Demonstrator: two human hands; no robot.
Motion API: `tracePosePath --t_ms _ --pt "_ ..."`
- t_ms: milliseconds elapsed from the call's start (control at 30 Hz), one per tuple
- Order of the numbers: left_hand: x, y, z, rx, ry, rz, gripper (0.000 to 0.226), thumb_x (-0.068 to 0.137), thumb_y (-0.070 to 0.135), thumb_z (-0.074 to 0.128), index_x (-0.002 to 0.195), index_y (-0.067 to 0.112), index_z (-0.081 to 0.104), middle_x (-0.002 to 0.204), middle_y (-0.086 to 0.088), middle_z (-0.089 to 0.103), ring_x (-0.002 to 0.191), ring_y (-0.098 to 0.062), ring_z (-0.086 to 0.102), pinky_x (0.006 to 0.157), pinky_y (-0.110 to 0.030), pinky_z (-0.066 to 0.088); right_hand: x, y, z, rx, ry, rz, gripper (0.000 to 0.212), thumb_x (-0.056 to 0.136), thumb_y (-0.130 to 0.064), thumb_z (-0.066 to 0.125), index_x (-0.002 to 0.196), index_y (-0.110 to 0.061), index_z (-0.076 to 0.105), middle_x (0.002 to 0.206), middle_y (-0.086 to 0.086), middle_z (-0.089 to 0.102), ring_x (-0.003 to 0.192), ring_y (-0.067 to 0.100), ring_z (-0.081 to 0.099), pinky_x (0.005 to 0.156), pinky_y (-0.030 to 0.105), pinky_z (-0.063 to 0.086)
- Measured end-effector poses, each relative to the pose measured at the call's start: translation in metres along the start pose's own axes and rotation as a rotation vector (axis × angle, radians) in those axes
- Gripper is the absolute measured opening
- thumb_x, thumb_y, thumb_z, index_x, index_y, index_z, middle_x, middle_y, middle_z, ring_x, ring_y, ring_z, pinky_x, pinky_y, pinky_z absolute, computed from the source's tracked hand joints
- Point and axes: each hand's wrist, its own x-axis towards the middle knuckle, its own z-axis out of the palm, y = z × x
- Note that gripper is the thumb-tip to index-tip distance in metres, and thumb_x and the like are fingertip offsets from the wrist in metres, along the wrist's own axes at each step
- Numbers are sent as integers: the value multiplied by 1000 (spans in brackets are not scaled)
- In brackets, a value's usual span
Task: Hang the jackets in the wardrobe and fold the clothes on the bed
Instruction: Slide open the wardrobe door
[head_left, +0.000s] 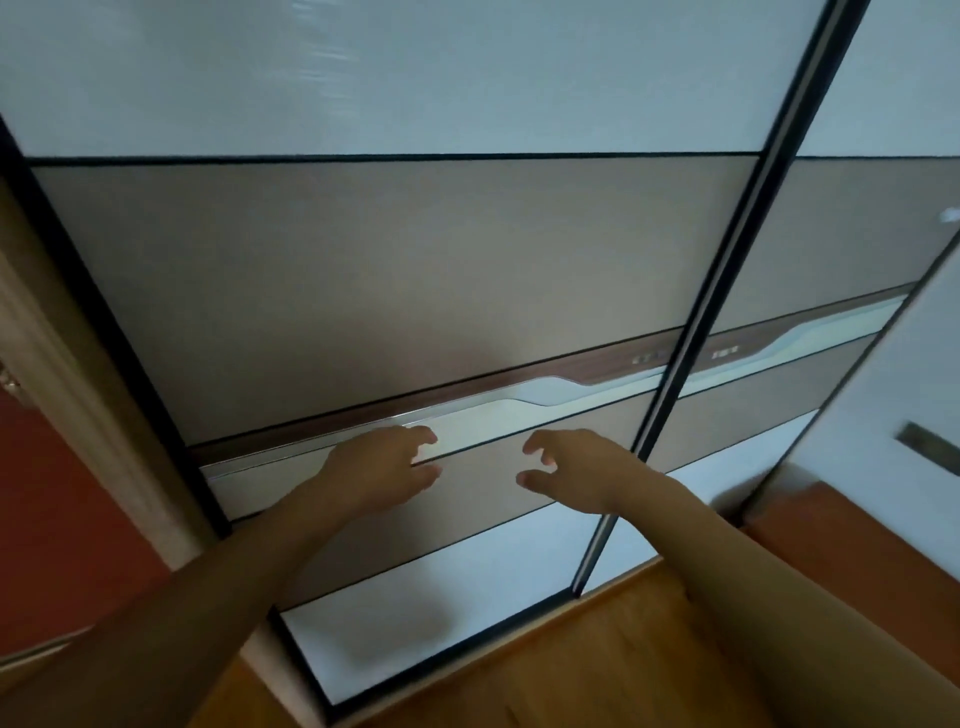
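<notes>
We stand close before the wardrobe (395, 280), its sliding doors shut and filling most of the view, tilted by the camera angle. Each door carries pale frosted panels at top and bottom and a wide beige band between them. A dark vertical rail (727, 291) marks where the near door meets the next one to the right. A wood-toned strip with a wavy silver handle (540, 395) runs across the beige band. Below, the wooden floor (597, 649) glows orange-brown. At far left we see a pale door frame (78, 415) and a red surface beyond it; at far right a white wall (893, 395) with a small dark plate on it. Our left hand (382, 470) is raised at the handle strip, fingers loosely curled, holding nothing; whether it touches the door we cannot tell. Our right hand (569, 470) hovers just beside it, fingers spread and bent, empty too. No jackets or clothes show here; the closed doors hide the interior.
</notes>
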Motion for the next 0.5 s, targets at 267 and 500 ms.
tracePosePath --t_ms 267,500 --pt "-17 -17 -13 -65 147 -222 50 98 50 57 144 32 50 133 5 60 113 -16 58 94 -34 50 64 -31 -20 -84 -16 -311 51 97 -57 58 141 -33 52 139 -4 60 120 18 59 105 37 47" --pt "-56 -22 -16 -60 261 -461 51 97 50 58 143 30 51 138 6 60 120 -14 59 96 -29 48 83 -62 -36 -233 -34 -578 54 97 -56 57 144 -30 50 137 -1 60 120 22 58 101 39 50"
